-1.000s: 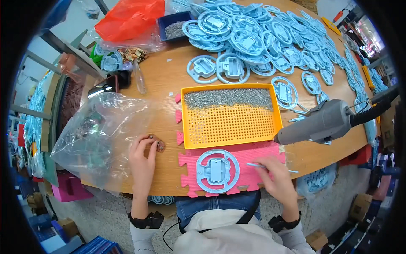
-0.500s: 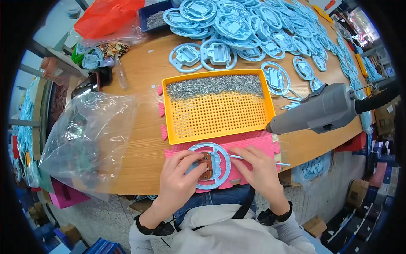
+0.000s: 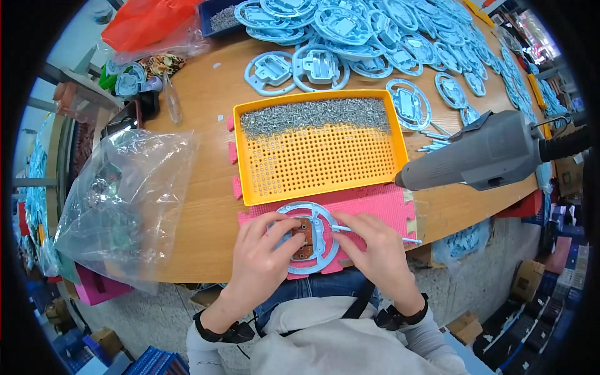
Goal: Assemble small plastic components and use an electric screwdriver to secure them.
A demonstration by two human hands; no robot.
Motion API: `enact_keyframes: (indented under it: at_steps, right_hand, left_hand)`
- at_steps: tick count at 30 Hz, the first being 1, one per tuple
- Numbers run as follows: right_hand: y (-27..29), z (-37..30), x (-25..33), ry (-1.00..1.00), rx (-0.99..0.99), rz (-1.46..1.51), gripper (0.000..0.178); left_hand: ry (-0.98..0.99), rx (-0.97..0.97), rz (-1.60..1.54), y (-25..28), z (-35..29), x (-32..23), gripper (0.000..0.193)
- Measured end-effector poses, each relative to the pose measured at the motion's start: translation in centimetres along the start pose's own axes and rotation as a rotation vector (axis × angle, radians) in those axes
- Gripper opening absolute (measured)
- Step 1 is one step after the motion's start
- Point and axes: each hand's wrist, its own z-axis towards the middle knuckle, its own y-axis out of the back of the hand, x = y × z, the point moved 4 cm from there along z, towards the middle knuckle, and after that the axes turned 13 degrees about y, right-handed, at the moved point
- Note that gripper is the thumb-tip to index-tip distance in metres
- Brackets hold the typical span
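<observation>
A light blue plastic ring-shaped housing [image 3: 331, 253], like a toy steering wheel, lies on a pink foam mat [image 3: 387, 209]. Set in its middle is a brown circuit board [image 3: 305, 251]. My left hand [image 3: 259, 253] grips the housing's left side, thumb and fingers pressed on the board. Between the thumb and fingers of my right hand [image 3: 381, 250] is a thin light blue plastic stick [image 3: 409, 240]. Its left end touches the ring's right side, and its other end sticks out past my hand.
A yellow perforated tray [image 3: 325, 194] of small metal screws stands beyond the mat. From the right, a grey electric screwdriver [image 3: 475, 159] reaches to the tray's corner. Many blue housings [image 3: 350, 25] are piled at the back. A clear plastic bag [image 3: 125, 206] lies left.
My right hand has brought the stick's left end against the ring's right side. My left hand stays on the board. The whole view has shifted slightly.
</observation>
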Motion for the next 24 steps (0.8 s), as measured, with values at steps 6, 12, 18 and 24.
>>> enact_keyframes:
  at_steps: [6, 12, 18, 24]
  right_hand:
    - [-0.65, -0.12, -0.06, -0.034, -0.031, 0.083, 0.033]
    - [-0.92, -0.35, -0.24, -0.155, 0.013, 0.164, 0.034]
    - [-1.0, -0.41, -0.27, -0.163, 0.021, 0.132, 0.034]
    - [-1.18, -0.32, -0.28, -0.096, -0.011, 0.133, 0.039]
  left_hand:
    - [0.025, 0.021, -0.009, -0.01, 0.07, -0.06, 0.026]
    - [0.011, 0.018, 0.02, -0.08, 0.09, -0.2, 0.026]
    - [-0.027, 0.02, 0.003, -0.12, 0.28, 0.38, 0.027]
    - [-0.012, -0.001, -0.018, -0.26, 0.0, 0.42, 0.027]
